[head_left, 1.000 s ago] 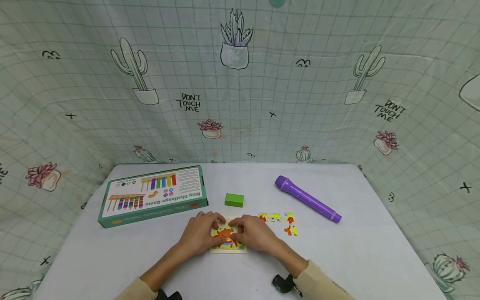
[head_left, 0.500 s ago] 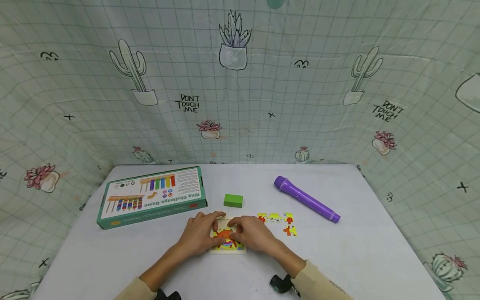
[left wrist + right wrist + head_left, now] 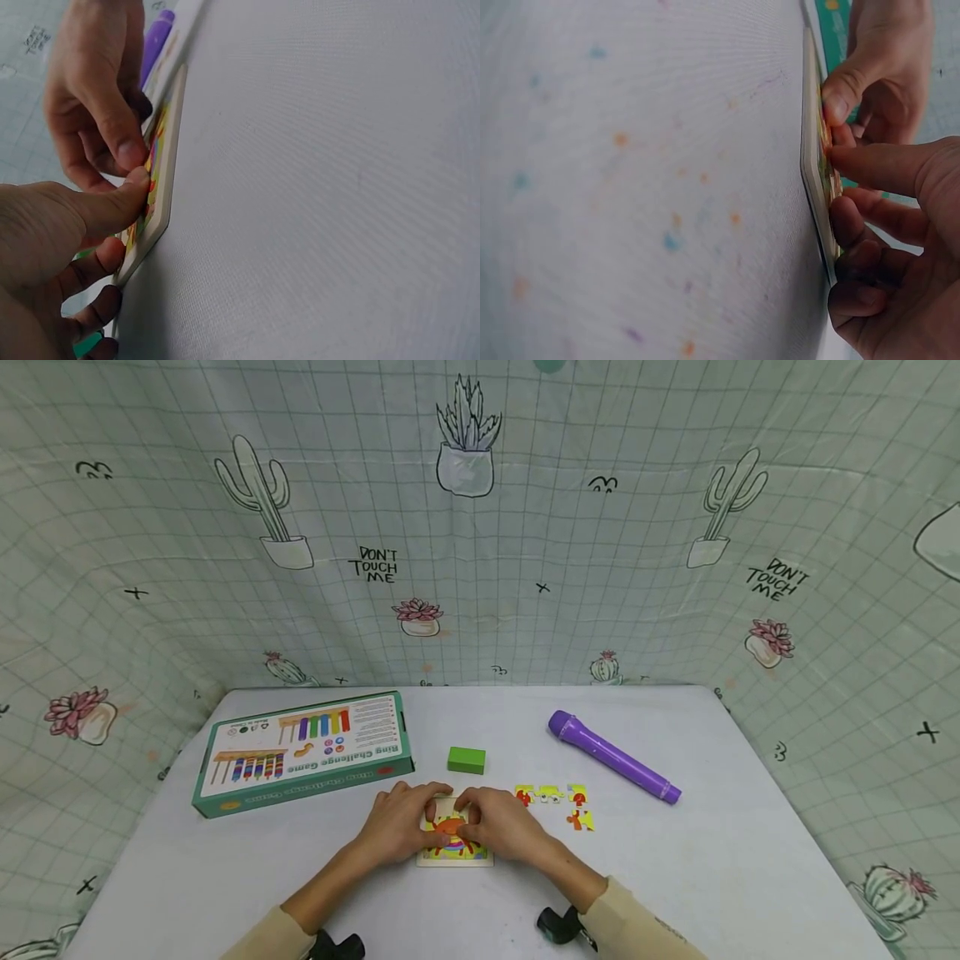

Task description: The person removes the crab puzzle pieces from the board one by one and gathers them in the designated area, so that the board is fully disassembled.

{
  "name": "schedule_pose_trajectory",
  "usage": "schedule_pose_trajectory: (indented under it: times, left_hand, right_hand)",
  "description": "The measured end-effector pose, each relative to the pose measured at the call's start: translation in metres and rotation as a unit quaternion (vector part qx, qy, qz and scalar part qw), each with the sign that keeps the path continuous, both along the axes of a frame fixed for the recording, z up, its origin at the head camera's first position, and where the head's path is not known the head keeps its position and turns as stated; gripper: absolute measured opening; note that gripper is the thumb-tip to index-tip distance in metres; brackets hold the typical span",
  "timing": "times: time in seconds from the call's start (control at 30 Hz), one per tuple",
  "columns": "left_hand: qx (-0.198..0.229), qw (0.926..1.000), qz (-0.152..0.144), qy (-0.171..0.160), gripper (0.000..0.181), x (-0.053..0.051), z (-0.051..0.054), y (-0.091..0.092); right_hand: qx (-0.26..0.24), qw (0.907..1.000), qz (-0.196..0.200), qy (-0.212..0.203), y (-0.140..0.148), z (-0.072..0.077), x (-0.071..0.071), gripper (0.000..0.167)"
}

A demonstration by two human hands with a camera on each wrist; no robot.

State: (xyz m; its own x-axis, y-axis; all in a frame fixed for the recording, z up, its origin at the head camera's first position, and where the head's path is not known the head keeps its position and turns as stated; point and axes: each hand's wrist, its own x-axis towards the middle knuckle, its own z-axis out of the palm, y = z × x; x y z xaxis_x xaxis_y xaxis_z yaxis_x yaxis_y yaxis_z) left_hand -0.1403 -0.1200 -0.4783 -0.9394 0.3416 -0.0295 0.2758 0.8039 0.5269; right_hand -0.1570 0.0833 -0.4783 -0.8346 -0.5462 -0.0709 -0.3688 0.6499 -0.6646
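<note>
A small wooden jigsaw puzzle (image 3: 455, 852) with an orange animal picture lies flat on the table between both hands. My left hand (image 3: 397, 827) holds it from the left, thumb on the picture and index finger reaching over its far side. From the right, my right hand (image 3: 507, 827) touches it with thumb and curled fingers. In the left wrist view the two thumbs meet on the picture of the puzzle (image 3: 154, 176). Near the far edge, the fingers cover part of the picture. Several loose puzzle pieces (image 3: 551, 794) lie just right of my right hand.
Behind the puzzle sits a green block (image 3: 467, 760). A Ring Challenge Game box (image 3: 303, 756) occupies the left back of the white table (image 3: 712, 877). A purple toy microphone (image 3: 613, 757) lies at the right back, and a patterned cloth (image 3: 480, 543) hangs behind.
My right hand's index finger has shifted slightly forward and left, closer to my left index finger. The puzzle, loose pieces and other objects stay in place.
</note>
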Motion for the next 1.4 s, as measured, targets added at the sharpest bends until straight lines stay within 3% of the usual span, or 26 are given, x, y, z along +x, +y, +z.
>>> schedule_pose_trajectory:
  times: [0.57, 1.1, 1.4]
  left_hand:
    - [-0.002, 0.9999, -0.007, -0.007, 0.064, -0.003, 0.0028, -0.0002]
    - [-0.005, 0.9997, -0.025, -0.006, 0.063, -0.0035, 0.0027, -0.0019]
    - [-0.005, 0.9997, -0.025, -0.007, 0.062, -0.0033, 0.0021, -0.0021]
  right_hand:
    - [-0.021, 0.9997, 0.001, -0.011, -0.0005, 0.001, -0.0005, 0.026]
    - [-0.074, 0.9969, 0.002, -0.027, 0.0004, 0.0047, 0.0037, 0.02]
    - [-0.085, 0.9955, -0.019, -0.036, 0.0075, 0.0095, 0.0006, 0.017]
